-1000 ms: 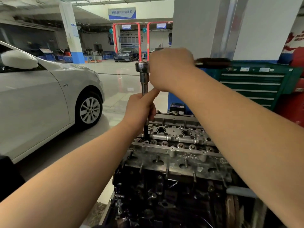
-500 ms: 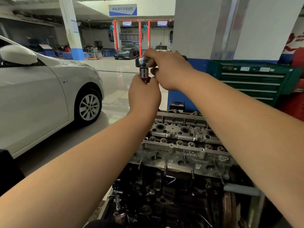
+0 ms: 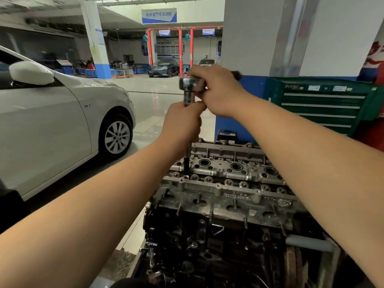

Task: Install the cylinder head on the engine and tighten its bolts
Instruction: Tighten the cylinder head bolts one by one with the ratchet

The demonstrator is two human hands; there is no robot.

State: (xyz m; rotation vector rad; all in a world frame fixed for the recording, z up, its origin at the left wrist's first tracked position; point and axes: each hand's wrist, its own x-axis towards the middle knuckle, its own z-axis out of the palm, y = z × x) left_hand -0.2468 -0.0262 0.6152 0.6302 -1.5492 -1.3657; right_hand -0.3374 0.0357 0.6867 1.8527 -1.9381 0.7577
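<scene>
The cylinder head [image 3: 226, 181] is a long, pale grey aluminium casting seated on top of the dark, oily engine block [image 3: 207, 242]. Its upper face carries a row of round wells with dark centres, flanked by lines of small bolt heads and bosses, and short studs stick out along its near side. It lies in the lower centre of the view, below both hands, with a green tool cabinet [image 3: 324, 104] behind it to the right and a silver car [image 3: 62, 121] well off to the left.

A ratchet wrench [image 3: 190, 84] stands over the left end of the head, its chrome head uppermost and its extension bar [image 3: 187, 161] running down to the casting near a bolt hole. The left hand [image 3: 182, 123] has its grip wrapped round the upper part of the bar, just under the socket drive. The right hand [image 3: 218, 90] has its fingers curled round the wrench handle right beside the chrome head; only a dark tip of the handle shows beyond the knuckles.

Compared with half a second before, both hands hold much the same places on the tool, the left fist sitting a little lower on the bar so more of the chrome drive is exposed. A second ago the left hand was lower still, and the right fist left far more of the dark handle showing.
</scene>
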